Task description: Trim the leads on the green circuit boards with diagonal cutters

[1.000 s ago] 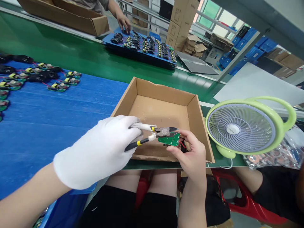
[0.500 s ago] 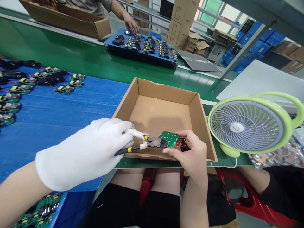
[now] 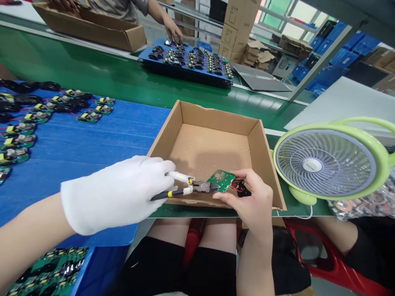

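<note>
My left hand, in a white glove, is closed around the handles of a pair of side cutters. White wrapping covers part of the handles, and the jaws lie against the near edge of a green circuit board. Bare, my right hand pinches that board by its right side, solder side up. Red wires and a black part hang by the right fingers. Both tools of work are over the front of a shallow cardboard box, whose floor is dotted with small bright specks.
Rows of circuit boards lie on a blue sheet at left. A green fan stands right of the box. Across the bench, another person's hand touches a blue tray of boards. A blue bin holds more boards below left.
The board has tilted slightly in my right hand, and the cutters' jaws have moved toward its near edge. The whole view has shifted slightly.
</note>
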Demonstrator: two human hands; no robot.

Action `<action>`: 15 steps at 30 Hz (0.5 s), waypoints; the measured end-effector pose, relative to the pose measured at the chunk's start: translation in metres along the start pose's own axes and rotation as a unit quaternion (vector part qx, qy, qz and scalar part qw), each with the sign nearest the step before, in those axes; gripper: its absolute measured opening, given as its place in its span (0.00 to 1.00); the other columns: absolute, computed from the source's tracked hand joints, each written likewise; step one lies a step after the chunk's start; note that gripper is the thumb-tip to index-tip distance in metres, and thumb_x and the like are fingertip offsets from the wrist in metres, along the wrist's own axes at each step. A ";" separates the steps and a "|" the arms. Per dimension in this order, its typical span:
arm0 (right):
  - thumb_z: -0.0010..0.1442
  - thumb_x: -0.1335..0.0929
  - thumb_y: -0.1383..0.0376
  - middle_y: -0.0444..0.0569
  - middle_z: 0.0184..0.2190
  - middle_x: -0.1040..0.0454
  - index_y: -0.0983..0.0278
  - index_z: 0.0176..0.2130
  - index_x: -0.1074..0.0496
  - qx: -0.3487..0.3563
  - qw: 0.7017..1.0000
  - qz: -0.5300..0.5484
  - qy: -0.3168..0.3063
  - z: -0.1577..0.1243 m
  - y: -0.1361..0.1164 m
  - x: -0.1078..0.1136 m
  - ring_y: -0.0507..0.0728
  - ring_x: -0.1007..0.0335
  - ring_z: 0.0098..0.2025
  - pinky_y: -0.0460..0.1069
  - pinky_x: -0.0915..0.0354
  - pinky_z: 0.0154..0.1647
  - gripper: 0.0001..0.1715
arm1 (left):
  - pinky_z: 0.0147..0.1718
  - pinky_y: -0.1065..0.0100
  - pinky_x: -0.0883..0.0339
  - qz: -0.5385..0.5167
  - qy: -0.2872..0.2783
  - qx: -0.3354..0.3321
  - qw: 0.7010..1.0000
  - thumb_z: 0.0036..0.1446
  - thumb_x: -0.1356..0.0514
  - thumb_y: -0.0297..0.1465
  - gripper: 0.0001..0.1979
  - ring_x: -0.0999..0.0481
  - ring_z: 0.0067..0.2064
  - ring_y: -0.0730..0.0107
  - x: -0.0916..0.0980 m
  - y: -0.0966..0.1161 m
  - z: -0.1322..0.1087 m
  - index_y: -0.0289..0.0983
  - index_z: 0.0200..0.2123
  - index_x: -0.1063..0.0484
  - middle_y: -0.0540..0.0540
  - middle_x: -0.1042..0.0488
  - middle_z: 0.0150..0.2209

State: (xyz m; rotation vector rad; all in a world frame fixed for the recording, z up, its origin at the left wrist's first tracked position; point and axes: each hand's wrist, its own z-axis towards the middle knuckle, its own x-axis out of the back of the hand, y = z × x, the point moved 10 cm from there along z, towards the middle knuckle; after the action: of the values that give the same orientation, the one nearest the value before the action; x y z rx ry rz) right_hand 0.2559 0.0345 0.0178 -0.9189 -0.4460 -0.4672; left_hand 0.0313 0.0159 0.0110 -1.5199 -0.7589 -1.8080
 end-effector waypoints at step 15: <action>0.61 0.16 0.41 0.41 0.29 0.19 0.57 0.41 0.21 0.012 1.000 -0.021 0.017 0.000 -0.002 0.004 0.57 0.21 0.29 0.50 0.25 0.33 0.27 | 0.28 0.62 0.42 0.038 -0.012 -0.048 0.998 0.64 0.43 0.27 0.15 0.28 0.26 0.64 0.000 0.004 0.009 0.43 0.39 0.14 0.46 0.23 0.29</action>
State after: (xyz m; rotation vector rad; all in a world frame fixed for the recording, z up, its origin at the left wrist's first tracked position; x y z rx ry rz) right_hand 0.2586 0.0328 0.0210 -0.8786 -0.4389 -0.5143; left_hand 0.0401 0.0206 0.0128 -1.6136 -0.6261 -1.7955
